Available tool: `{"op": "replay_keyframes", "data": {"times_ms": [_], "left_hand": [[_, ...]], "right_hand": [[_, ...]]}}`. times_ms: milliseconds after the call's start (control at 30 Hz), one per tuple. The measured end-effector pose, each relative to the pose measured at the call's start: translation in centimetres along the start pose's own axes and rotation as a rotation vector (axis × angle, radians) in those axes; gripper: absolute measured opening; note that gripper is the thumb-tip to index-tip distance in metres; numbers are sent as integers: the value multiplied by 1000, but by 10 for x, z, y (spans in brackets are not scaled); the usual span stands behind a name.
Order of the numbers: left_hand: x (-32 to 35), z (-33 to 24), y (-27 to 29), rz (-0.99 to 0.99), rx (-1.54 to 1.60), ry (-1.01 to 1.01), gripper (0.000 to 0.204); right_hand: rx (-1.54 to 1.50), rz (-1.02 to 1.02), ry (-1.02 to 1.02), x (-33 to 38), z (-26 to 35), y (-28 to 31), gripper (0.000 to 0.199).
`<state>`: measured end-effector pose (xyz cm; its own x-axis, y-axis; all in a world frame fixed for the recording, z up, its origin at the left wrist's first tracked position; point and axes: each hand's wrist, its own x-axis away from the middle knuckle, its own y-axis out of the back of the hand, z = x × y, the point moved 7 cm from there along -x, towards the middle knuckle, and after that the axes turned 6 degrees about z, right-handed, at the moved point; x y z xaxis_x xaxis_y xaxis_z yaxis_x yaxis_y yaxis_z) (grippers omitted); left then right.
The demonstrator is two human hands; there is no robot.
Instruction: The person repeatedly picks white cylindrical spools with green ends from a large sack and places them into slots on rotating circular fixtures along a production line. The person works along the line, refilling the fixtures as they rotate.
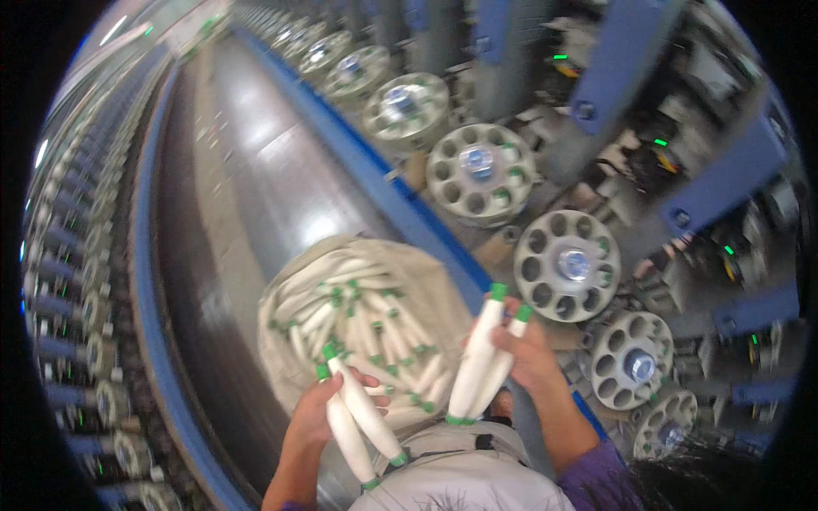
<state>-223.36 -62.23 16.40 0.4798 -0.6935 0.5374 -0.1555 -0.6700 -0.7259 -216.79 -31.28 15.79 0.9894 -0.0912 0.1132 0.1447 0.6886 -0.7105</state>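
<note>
My left hand is closed round two white yarn bobbins with green ends, which slant down toward my waist. Two more white yarn bobbins, also green-tipped, are gripped in my right hand, their upper ends sticking out above the fingers. Between and beyond my hands sits a large beige cloth sack, open at the top. Many similar bobbins lie loose inside it. To the right of my right hand stands a round magazine with a ring of holes; most of its holes look dark.
Along the right runs a winding machine with several round magazines and blue-grey arms. A blue rail edges it. Another machine row lines the left. The aisle floor stretches away between them, with small scraps on it.
</note>
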Motion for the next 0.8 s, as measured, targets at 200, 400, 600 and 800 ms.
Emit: {"op": "replay_keyframes", "data": {"times_ms": [200, 400, 600, 800], "left_hand": [[-45, 32, -155, 304, -294, -31, 29], [-70, 138, -160, 322, -798, 332, 47], [-118, 193, -191, 237, -722, 307, 44], [-141, 248, -330, 707, -310, 404, 46]], "right_hand": [[-36, -136, 36, 92, 18, -11, 61], [318, -326, -268, 180, -7, 5, 58], [64, -404, -76, 298, -42, 49, 58], [161, -754, 192, 379, 105, 122, 49]]}}
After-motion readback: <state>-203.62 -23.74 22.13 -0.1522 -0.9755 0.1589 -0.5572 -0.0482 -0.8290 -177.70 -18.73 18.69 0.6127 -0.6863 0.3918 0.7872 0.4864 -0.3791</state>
